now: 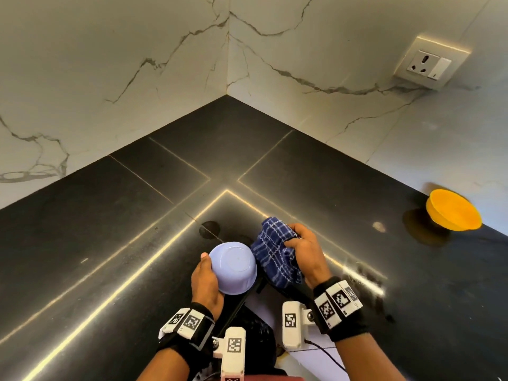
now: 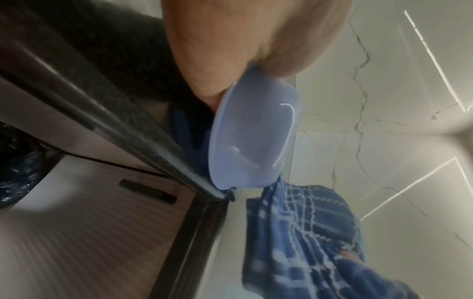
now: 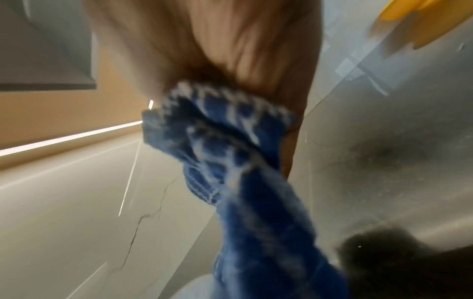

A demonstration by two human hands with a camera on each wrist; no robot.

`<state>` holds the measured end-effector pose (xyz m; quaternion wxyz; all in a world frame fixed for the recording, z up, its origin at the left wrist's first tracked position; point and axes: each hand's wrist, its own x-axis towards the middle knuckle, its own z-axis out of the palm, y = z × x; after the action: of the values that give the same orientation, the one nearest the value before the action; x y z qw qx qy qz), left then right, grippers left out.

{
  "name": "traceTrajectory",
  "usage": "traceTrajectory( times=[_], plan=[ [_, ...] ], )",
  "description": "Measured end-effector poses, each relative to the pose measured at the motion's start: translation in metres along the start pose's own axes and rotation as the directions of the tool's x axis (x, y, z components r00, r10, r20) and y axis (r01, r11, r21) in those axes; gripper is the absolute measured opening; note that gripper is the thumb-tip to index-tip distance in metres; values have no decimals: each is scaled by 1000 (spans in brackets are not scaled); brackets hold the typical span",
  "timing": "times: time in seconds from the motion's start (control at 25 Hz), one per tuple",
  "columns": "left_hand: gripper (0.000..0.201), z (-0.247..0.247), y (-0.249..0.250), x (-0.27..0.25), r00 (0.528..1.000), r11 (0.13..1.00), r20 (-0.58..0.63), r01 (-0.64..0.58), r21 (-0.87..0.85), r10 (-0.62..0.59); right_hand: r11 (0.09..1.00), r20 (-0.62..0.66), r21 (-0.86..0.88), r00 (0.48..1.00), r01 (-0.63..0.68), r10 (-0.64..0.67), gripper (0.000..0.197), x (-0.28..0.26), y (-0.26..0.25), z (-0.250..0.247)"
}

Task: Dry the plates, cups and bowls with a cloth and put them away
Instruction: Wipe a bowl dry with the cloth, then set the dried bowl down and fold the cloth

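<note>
- Nearest the head camera, black wrist straps [image 1: 193,325] bearing square printed markers wrap both forearms, each with a white camera mount beside it.
- The left hand [image 1: 204,281] holds a pale lilac bowl [image 1: 233,268] above the near edge of the black counter [image 1: 110,243]; the grip is closed around the bowl, thumb along the far side of its wall, palm under the near side.
- The bowl is tipped so that its base faces up towards the head camera; the left wrist view shows its hollow inside [image 2: 253,131] facing away from the palm.
- The right hand [image 1: 305,251] clutches a bunched blue checked cloth [image 1: 277,253], its grip curled tightly into the folds; the right wrist view, though blurred, shows fabric [image 3: 230,151] spilling out below the palm.
- The cloth sits just beside the bowl's right wall; whether the two actually touch is hard to say from this angle.
- An orange bowl [image 1: 453,210] stands upright on the counter at the far right, near the wall, well apart from both hands.
- White marble-veined wall panels [image 1: 137,64] meet in a corner behind the counter, with a socket and switch plate [image 1: 430,63] on the right-hand wall.
- Thin bright strips of light reflect across the polished counter.
</note>
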<state>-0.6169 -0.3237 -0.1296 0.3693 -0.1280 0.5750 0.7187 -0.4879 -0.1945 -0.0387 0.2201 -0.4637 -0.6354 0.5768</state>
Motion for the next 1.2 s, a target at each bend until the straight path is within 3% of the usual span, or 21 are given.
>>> traceTrajectory(
  times=[0.08, 0.24, 0.36, 0.4, 0.48, 0.56, 0.6, 0.68, 0.76, 0.88, 0.96, 1.08, 1.2],
  plan=[
    [37, -2, 0, -1, 1000, 1000, 13, -1, 3, 1, 985, 12, 152, 997, -79, 78, 26, 4, -8, 0],
    [33, 0, 5, -8, 999, 1000, 35, -20, 22, 20, 963, -93, 253, 988, -95, 122, 24, 17, -12, -8],
    [31, 2, 8, -12, 999, 999, 42, -27, 20, 26, 899, -96, 397, 966, -186, 242, 20, 25, 1, -19],
    [31, 2, 10, -13, 999, 999, 45, -21, 25, 20, 909, -117, 361, 956, -210, 267, 19, 30, 12, -23],
    [32, 1, 11, -12, 999, 1000, 52, 0, 30, -2, 972, -213, 22, 949, -235, 235, 20, 37, 28, -32],
    [32, 0, 12, -12, 998, 999, 58, 21, 31, -23, 913, -391, -267, 901, -309, 190, 28, 33, 32, -42],
    [33, 1, 13, -13, 997, 999, 66, 28, 38, -30, 906, -444, -306, 886, -291, 134, 35, 26, 29, -44],
    [33, 9, 17, -17, 995, 998, 90, 32, 45, -36, 919, -378, -370, 926, -137, -15, 39, 14, 26, -47],
    [35, 23, 27, -22, 991, 998, 126, 45, 32, -49, 918, -152, -396, 983, 34, -102, 43, 6, 25, -45],
    [42, 55, 48, -25, 972, 998, 227, 61, 15, -62, 909, 77, -363, 979, 204, -189, 58, -8, 16, -43],
    [45, 78, 67, -33, 950, 998, 305, 59, 26, -65, 857, 142, -368, 932, 362, -333, 72, -18, -1, -47],
    [55, 107, 91, -48, 895, 995, 438, 55, 87, -88, 698, 264, -434, 821, 570, -506, 84, -22, -27, -52],
    [65, 134, 113, -63, 808, 990, 572, 99, 102, -140, 550, 216, -476, 698, 686, -683, 81, -17, -55, -70]
  ],
)
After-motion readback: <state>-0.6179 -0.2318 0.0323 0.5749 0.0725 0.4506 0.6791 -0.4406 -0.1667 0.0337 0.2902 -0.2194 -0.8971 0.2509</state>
